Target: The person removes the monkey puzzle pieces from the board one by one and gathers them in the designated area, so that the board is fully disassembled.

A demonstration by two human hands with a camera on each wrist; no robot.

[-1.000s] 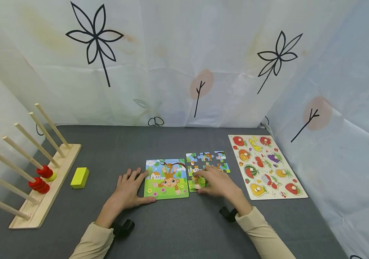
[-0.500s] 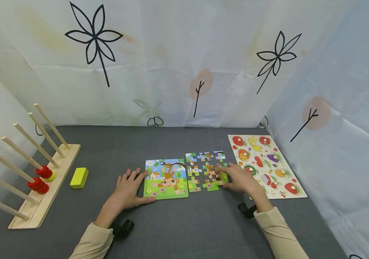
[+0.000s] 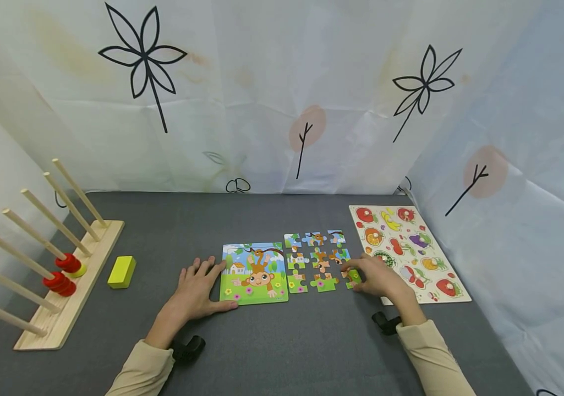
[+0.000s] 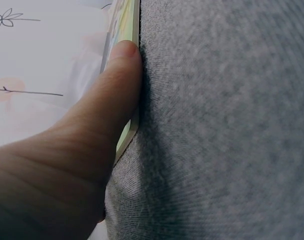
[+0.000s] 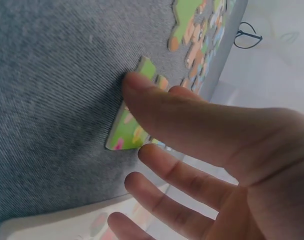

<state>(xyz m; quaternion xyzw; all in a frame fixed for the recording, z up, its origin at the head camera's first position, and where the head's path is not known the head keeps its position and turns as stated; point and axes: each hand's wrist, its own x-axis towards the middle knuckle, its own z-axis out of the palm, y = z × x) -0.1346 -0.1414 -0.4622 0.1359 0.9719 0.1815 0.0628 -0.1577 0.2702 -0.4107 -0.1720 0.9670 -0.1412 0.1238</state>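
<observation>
A square monkey puzzle board (image 3: pixel 254 275) lies on the grey table. My left hand (image 3: pixel 195 291) rests at its left side, fingers spread, the thumb (image 4: pixel 123 60) lying on the lower corner. Right of the board, loose jigsaw pieces (image 3: pixel 323 283) are laid out in rows with gaps between them. At the right end of the nearest row, my right hand (image 3: pixel 378 278) pinches a green corner puzzle piece (image 3: pixel 351 279) between thumb and index finger, low at the tabletop. In the right wrist view the thumb covers part of this piece (image 5: pixel 123 132), while the other fingers extend beside it.
A wooden fruit board (image 3: pixel 430 264) lies close to the right hand's far side. On the left stands a wooden peg rack (image 3: pixel 83 264) with red and yellow rings (image 3: pixel 60 283), and a yellow block (image 3: pixel 121 272) beside it. Printed cloth hangs behind the table (image 3: pixel 282 346).
My right hand has moved right with the corner piece, from over the left column of loose pieces to the right end of the nearest row. The left hand has stayed put.
</observation>
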